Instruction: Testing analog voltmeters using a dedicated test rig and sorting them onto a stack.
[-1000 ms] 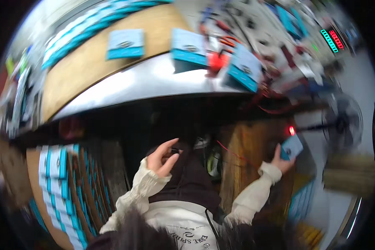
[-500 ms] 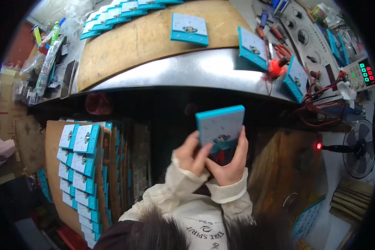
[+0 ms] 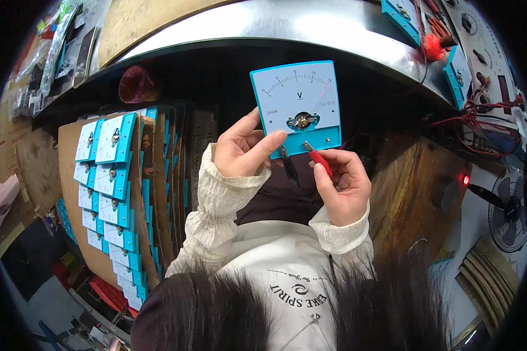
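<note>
My left hand (image 3: pixel 246 146) grips an analog panel meter (image 3: pixel 290 88) by its lower left side, thumb on the front. The meter has a blue frame, a white scale face, a thin needle at the scale's right end, and an uncovered movement in a cutout. My right hand (image 3: pixel 345 184) pinches a red alligator clip (image 3: pixel 320 161), whose tip touches the blue strip along the meter's lower edge. A black alligator clip (image 3: pixel 289 166) hangs at that edge, left of the red one, its jaws at a small terminal.
On the left, boards standing on edge carry overlapping rows of similar meters (image 3: pixel 112 178). The metal-edged bench (image 3: pixel 228 36) runs across the top, with more meters, a red-topped tool (image 3: pixel 433 48) and a control panel at right. A wooden box (image 3: pixel 416 199) and a fan (image 3: pixel 508 210) stand right.
The meter has turned so its face shows fully. My right hand has shifted from the meter's right edge to the red clip below. The view has tilted lower.
</note>
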Available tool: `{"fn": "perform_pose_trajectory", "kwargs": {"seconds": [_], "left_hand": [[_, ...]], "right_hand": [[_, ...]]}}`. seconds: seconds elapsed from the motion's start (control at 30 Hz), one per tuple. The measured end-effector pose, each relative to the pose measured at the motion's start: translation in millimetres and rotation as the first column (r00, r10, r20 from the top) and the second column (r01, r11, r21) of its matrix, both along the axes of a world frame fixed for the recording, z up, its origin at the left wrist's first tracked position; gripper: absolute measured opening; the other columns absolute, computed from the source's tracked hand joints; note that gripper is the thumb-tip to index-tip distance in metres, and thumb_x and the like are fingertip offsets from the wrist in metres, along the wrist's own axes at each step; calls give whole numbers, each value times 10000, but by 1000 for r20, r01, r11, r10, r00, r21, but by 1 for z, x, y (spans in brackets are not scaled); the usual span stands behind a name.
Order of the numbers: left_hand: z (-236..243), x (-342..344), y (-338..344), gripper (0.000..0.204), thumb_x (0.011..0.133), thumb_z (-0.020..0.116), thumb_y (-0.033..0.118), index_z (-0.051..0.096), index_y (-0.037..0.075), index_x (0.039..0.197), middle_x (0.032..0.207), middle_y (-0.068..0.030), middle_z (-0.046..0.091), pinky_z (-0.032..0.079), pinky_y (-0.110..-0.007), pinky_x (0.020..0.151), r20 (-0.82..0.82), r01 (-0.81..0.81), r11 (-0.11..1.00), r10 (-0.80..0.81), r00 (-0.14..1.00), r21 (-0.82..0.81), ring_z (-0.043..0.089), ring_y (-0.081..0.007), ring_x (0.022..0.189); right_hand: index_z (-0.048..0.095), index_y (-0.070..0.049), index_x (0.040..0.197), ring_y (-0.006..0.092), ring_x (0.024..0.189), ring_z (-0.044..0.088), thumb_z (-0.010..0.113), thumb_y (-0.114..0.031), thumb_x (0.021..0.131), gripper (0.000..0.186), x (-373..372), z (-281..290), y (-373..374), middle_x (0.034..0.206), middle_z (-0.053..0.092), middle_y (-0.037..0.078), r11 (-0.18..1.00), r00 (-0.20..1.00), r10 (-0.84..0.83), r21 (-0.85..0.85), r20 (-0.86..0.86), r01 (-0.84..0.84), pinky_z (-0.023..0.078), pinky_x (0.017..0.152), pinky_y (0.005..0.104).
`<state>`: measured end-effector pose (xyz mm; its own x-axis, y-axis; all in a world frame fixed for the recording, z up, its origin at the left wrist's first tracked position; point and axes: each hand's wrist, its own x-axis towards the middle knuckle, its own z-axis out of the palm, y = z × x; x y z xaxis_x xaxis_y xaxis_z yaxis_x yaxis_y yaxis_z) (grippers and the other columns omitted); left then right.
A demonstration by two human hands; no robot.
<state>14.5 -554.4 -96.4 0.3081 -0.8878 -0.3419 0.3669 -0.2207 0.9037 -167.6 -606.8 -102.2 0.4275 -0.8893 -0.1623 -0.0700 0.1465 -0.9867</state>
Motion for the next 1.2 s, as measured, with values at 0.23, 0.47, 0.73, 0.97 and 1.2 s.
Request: {"fn": "perform_pose_trajectory", "kwargs": {"seconds": [0.23, 0.47, 0.73, 0.97, 1.2], "left_hand": [[-6, -10, -9, 604, 878, 662, 103, 377, -22, 1395, 1042, -95, 678, 438, -151, 515, -3, 29, 1000, -29, 1000, -9, 586, -31, 671], [-7, -26, -20, 570, 885, 652, 103, 402, -6, 1386, 1028, -95, 681, 442, -155, 526, -33, 27, 1000, -27, 999, 10, 599, -44, 684], [-3, -44, -35, 544, 896, 639, 113, 412, -7, 1376, 1035, -100, 680, 449, -156, 544, -30, 117, 992, -115, 993, 41, 623, -60, 734], [-6, -54, -47, 561, 887, 652, 107, 407, -8, 1379, 1028, -93, 681, 467, -165, 558, -56, 202, 978, -200, 978, 46, 622, -64, 729], [-10, -62, -57, 555, 894, 646, 116, 407, -3, 1381, 1022, -78, 678, 489, -180, 565, -107, 246, 969, -242, 964, 18, 616, -65, 696]], "right_hand": [[597, 16, 1013, 31, 695, 548, 665, -14, 832, 195, -12, -4, -3, 871, 649, 27, 999, 999, -44, -31, 13, 44, 443, 597, 173], [612, 9, 1003, 33, 681, 552, 673, -27, 830, 188, -24, -5, -9, 856, 653, 25, 996, 997, -74, -54, -5, 74, 444, 593, 173], [612, 7, 951, 61, 684, 581, 761, -40, 772, 238, -53, 1, -19, 844, 652, 42, 987, 986, -84, -151, -146, 62, 455, 617, 195], [616, 12, 917, 46, 671, 610, 791, -38, 745, 250, -66, -3, -18, 817, 685, 60, 977, 983, -149, -172, -104, 130, 487, 595, 187], [620, 3, 902, 52, 660, 607, 797, -47, 741, 245, -76, -7, -18, 793, 678, 46, 970, 974, -194, -173, -119, 172, 484, 588, 195]]}}
